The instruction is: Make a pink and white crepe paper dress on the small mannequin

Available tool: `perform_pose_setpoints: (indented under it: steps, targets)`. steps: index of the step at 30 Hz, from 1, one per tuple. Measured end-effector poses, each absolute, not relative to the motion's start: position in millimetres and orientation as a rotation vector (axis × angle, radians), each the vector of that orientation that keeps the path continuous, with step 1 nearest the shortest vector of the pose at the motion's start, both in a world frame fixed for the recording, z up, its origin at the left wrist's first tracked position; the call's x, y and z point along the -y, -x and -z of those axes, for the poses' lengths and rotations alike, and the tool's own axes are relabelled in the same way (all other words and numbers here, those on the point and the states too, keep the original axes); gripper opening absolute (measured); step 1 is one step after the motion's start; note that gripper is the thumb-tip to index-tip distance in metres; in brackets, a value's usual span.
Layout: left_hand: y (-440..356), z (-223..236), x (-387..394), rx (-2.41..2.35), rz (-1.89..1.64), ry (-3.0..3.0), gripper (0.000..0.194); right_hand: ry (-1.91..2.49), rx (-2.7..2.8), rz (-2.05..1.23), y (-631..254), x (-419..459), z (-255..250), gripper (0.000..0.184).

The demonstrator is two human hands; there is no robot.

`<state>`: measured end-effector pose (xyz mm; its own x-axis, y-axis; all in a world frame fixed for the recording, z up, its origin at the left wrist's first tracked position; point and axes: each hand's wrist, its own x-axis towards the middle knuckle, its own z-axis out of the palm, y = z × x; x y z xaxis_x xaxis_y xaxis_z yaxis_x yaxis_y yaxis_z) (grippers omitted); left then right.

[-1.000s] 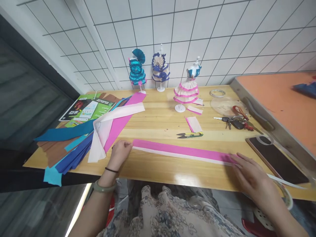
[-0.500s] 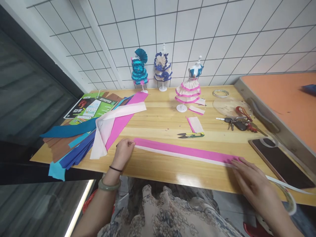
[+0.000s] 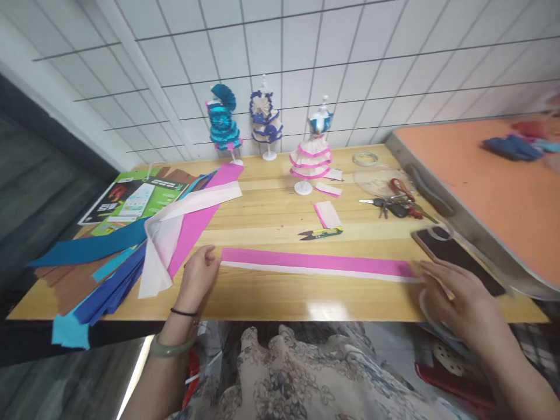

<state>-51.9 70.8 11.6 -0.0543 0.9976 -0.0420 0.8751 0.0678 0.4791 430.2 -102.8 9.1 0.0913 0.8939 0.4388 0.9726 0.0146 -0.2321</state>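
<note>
A long pink crepe paper strip with a white lower edge point(image 3: 315, 262) lies flat across the front of the wooden table. At its left end rests my left hand point(image 3: 202, 273), fingers curled in and the thumb side touching the strip's corner. My right hand point(image 3: 459, 300), smeared by motion, is just past the strip's right end. Its fingers are bent around a roll of clear tape point(image 3: 423, 300), which is partly hidden by the hand. Thread snips point(image 3: 321, 233) with a yellow-green handle lie behind the strip, beside a white and pink paper scrap point(image 3: 327, 214).
Colored crepe paper strips point(image 3: 111, 283) and leaflets point(image 3: 135, 195) cover the table's left side. Three small dress forms in paper dresses stand at the back, the nearest in white and pink point(image 3: 311, 156). Keys point(image 3: 396, 207) and a phone point(image 3: 455, 256) lie right, near an orange-topped surface point(image 3: 481, 181).
My right hand has left the strip's right end and moved onto the tape roll, which has shifted left and away from me. My left hand stays at the left end. The camera view has turned right.
</note>
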Motion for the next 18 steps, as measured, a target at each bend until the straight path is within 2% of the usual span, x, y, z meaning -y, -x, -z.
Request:
perform_pose_setpoints:
  steps: [4, 7, 14, 18]
  targets:
    - [34, -16, -75, -1.937, -0.565, -2.187, 0.040, 2.105, 1.764, 0.187, -448, 108, -16, 0.031]
    - [-2, -22, -75, -1.655, -0.648, -2.435, 0.034, 2.155, 1.771, 0.129, -449, 112, -16, 0.030]
    - [-124, -30, -57, -0.792, -0.492, -2.632, 0.025, 2.217, 1.750, 0.118, -450, 115, -7, 0.032]
    - [-179, -29, -48, -0.560, -0.376, -2.602, 0.028, 2.223, 1.753, 0.022, -453, 108, -5, 0.034]
